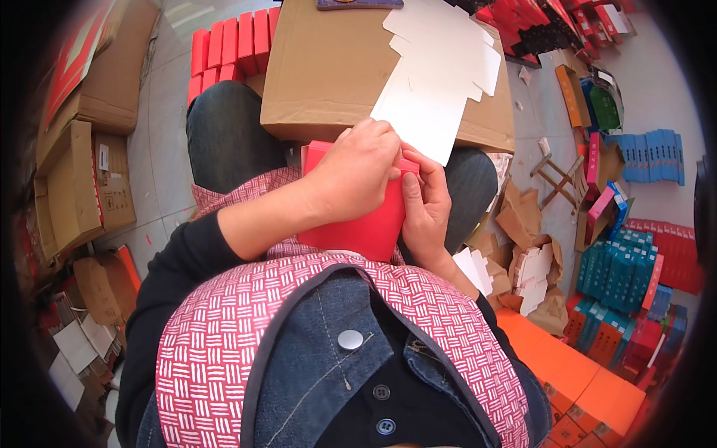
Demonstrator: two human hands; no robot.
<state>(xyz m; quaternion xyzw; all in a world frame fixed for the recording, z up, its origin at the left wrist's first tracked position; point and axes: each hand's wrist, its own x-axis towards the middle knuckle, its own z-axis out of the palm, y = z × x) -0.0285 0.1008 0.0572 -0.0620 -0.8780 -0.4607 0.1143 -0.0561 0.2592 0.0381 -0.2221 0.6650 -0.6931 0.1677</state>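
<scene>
A red cardboard box (355, 230) stands upright on my lap, against the pink-and-white patterned apron. My left hand (357, 170) reaches across its top with fingers curled and pinched at the upper edge; what lies under the fingertips is hidden. My right hand (426, 213) grips the box's right side, thumb on the near face and fingers behind. Just beyond my hands, flat white die-cut card blanks (429, 82) lie on a large brown carton (321, 75), overhanging its near edge.
Several red boxes (228, 45) stand in rows beyond my left knee. Open brown cartons (71, 194) sit at far left. Stacked teal boxes (620, 261), blue boxes (650, 157) and orange boxes (553, 358) crowd the right side, beside a small wooden folding stool (556, 175).
</scene>
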